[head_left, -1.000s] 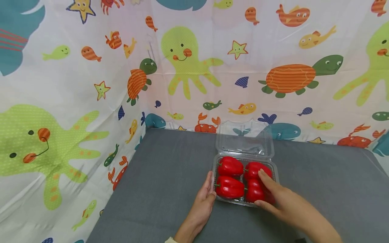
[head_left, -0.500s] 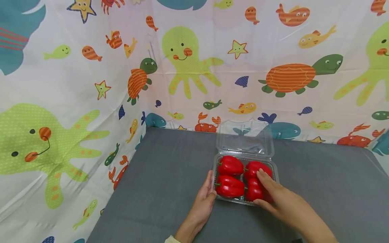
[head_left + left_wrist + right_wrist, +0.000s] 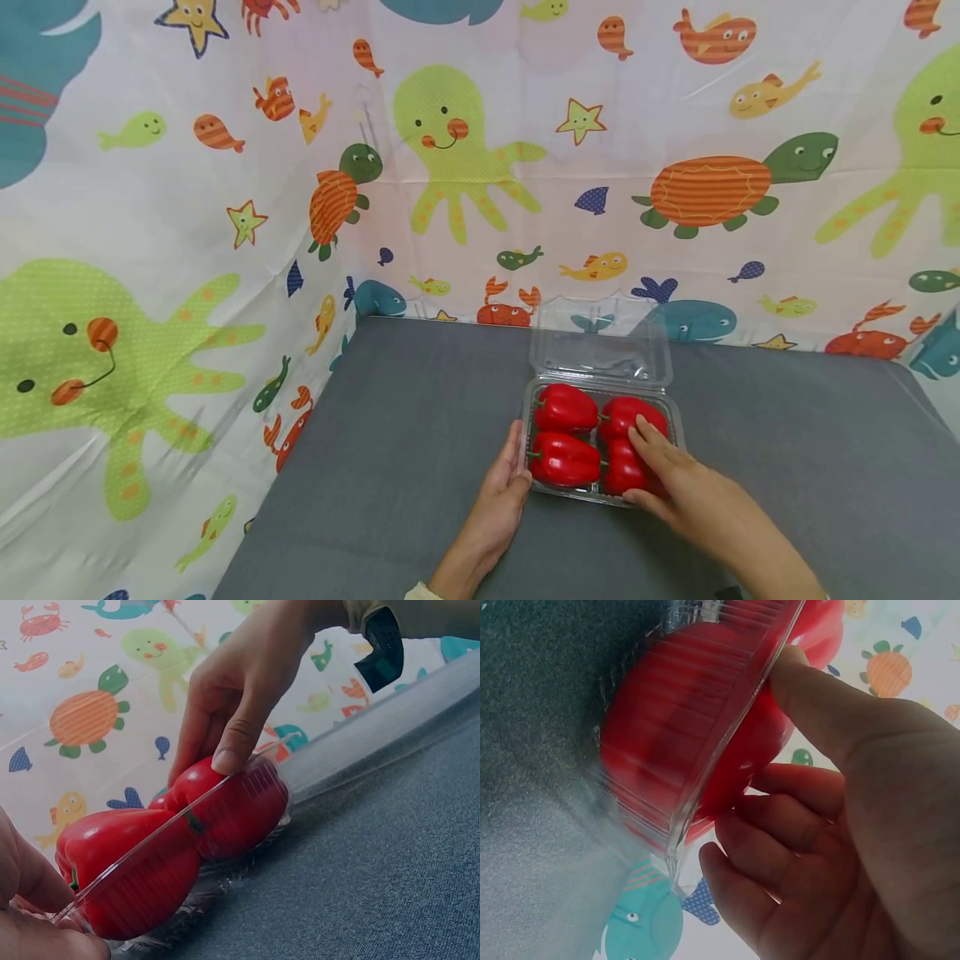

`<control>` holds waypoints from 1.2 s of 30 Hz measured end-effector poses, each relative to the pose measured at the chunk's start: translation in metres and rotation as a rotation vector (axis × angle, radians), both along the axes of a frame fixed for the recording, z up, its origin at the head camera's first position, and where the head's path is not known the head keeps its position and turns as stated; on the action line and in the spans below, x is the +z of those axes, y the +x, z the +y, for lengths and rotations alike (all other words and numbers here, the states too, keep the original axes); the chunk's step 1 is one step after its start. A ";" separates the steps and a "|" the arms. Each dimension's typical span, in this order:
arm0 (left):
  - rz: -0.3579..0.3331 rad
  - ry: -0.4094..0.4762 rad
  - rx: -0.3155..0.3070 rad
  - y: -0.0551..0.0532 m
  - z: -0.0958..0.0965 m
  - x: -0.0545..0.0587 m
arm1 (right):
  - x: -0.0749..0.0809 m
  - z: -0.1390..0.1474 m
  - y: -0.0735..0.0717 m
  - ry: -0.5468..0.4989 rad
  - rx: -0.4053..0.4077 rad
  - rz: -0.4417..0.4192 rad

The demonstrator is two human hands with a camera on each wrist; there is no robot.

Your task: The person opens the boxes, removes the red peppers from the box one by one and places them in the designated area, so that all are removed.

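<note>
Several glossy red bell peppers lie in a clear plastic clamshell container, its lid tipped back. My left hand grips the container's left side, thumb in front; the left wrist view shows the thin rim between its fingers. Over the front right bell pepper is my right hand, thumb on the near side and fingers over the far side. Its palm hides part of that pepper. The back right pepper lies just beyond the fingertips. On the left sit a back pepper and a front pepper.
Grey cloth covers the table beneath the container. Behind and along the left hangs a white curtain printed with sea animals; the raised lid stands close in front of it.
The right hand's fingers have shifted slightly on the front right pepper. Left hand, container and the other peppers stay in place; the head view has drifted a little.
</note>
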State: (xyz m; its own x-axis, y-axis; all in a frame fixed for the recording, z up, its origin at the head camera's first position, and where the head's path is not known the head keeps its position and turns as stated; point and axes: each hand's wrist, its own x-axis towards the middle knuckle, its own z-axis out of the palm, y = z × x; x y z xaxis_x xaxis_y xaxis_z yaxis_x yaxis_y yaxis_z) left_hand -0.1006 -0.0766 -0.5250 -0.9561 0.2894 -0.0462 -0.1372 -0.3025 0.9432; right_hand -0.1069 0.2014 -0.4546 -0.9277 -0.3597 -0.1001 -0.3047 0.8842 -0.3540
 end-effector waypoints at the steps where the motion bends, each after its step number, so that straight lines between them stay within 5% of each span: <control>1: 0.000 0.001 -0.002 0.000 0.000 0.000 | 0.000 0.000 0.000 0.001 -0.003 -0.005; 24: 0.036 0.021 -0.016 0.002 -0.002 0.002 | -0.003 -0.002 0.002 0.010 -0.032 0.011; 31: 0.032 0.029 -0.021 0.001 -0.002 0.002 | -0.022 0.008 -0.004 0.019 -0.010 0.073; 36: 0.025 0.034 -0.020 0.001 -0.002 -0.001 | -0.005 0.001 0.000 0.015 -0.014 0.043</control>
State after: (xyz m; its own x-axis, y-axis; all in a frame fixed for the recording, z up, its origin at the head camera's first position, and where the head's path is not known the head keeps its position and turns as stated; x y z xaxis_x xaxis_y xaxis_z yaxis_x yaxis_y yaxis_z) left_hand -0.0995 -0.0783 -0.5256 -0.9510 0.3091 -0.0123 -0.1201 -0.3321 0.9356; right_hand -0.1064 0.2023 -0.4597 -0.9363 -0.3451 -0.0650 -0.3067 0.8937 -0.3274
